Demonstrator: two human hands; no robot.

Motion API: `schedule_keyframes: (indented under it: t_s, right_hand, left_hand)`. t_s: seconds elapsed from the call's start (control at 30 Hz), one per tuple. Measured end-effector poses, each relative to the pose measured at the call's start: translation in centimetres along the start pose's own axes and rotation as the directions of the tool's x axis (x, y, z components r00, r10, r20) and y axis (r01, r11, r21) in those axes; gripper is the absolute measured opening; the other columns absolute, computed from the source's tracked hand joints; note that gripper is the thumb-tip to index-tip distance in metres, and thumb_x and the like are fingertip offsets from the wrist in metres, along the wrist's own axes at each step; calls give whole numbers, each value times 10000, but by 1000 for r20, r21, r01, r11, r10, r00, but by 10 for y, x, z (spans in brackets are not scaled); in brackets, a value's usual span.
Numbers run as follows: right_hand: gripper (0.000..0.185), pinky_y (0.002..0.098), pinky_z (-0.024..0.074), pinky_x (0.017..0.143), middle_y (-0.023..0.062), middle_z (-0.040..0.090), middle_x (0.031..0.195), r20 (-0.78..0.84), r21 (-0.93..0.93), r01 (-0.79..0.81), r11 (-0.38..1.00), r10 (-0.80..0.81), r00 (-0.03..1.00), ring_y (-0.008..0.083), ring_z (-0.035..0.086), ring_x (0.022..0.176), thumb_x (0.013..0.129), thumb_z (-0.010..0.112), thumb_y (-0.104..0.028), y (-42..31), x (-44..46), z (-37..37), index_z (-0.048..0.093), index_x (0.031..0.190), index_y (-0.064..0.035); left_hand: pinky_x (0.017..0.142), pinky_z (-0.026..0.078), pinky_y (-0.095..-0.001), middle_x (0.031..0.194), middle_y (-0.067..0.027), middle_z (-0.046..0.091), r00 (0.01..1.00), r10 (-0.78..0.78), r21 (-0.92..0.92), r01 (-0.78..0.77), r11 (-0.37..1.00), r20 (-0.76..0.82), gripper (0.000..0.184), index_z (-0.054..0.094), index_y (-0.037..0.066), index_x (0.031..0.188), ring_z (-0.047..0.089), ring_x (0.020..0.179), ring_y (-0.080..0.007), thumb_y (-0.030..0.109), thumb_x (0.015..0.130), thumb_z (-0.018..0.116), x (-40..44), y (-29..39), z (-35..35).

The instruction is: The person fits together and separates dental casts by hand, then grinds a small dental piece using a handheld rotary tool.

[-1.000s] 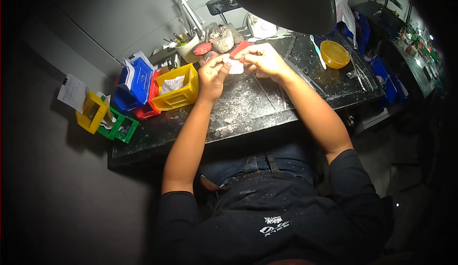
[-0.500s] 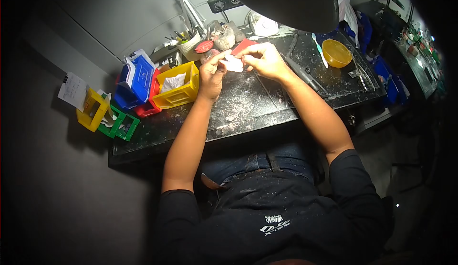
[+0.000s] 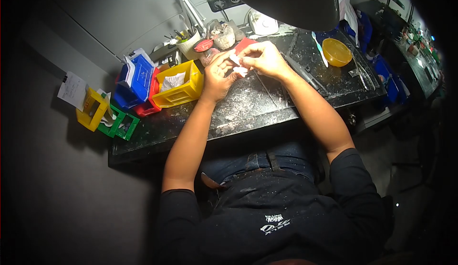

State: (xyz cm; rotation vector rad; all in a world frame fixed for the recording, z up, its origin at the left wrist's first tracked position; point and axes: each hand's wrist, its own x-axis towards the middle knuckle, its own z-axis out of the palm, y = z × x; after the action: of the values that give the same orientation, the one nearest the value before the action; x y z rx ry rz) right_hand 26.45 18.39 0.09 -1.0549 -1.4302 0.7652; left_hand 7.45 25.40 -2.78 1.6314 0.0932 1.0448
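A small white piece (image 3: 240,70), overexposed by the lamp light, is held over the back part of the bench. My left hand (image 3: 219,77) grips it from the left, with thumb and fingers around its edge. On the right, my right hand (image 3: 264,59) is closed at its upper part, where a second white part (image 3: 234,59) shows between the hands. Whether the two white parts are joined is not clear. Just behind my right hand lies a red sheet (image 3: 244,44).
A yellow bin (image 3: 180,95), blue bin (image 3: 138,82) and green bin (image 3: 127,127) stand left. A pen cup (image 3: 189,47) is behind. A yellow bowl (image 3: 336,53), toothbrush (image 3: 319,50) and dark tool (image 3: 305,77) lie right on the black bench (image 3: 248,107). The lamp (image 3: 291,0) hangs above.
My left hand has turned and shifted slightly right. The white piece is tilted differently, showing as two parts between my hands. My right hand has barely moved.
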Motion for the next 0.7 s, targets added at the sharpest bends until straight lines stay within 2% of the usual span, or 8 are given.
schedule_keyframes:
  t_s: [0.17,0.33,0.67,0.7]
  right_hand:
    - [149,257,554,650,66,722,817,6,113,-26,993,26,1000,105,663,702,875,734,-76,7,3,-1,754,987,19]
    - [157,247,552,656,58,722,835,23,185,-49,981,45,999,97,659,708,884,742,-99,7,2,-2,752,995,12]
    - [178,259,566,683,67,732,868,56,156,-112,981,105,993,116,687,746,888,729,-132,-2,1,-5,758,997,6]
    - [197,257,548,626,77,734,877,27,157,-163,974,161,987,126,693,741,897,713,-156,-6,0,-4,756,1004,3]
  left_hand:
    - [935,577,-343,1204,-144,613,1000,-23,-62,23,998,1,736,455,-100,1362,645,1092,-210,181,815,860,-1,3,1]
    - [932,580,-346,1204,-143,616,1000,-17,-38,17,999,2,731,455,-97,1361,644,1093,-211,179,817,858,-1,4,1]
    - [938,572,-338,1206,-148,623,999,-43,-35,43,998,-11,726,454,-96,1363,648,1107,-215,179,824,854,-2,4,1]
    - [938,572,-338,1206,-148,623,999,-43,-35,43,998,-11,726,454,-96,1363,648,1107,-215,179,824,854,-2,4,1]
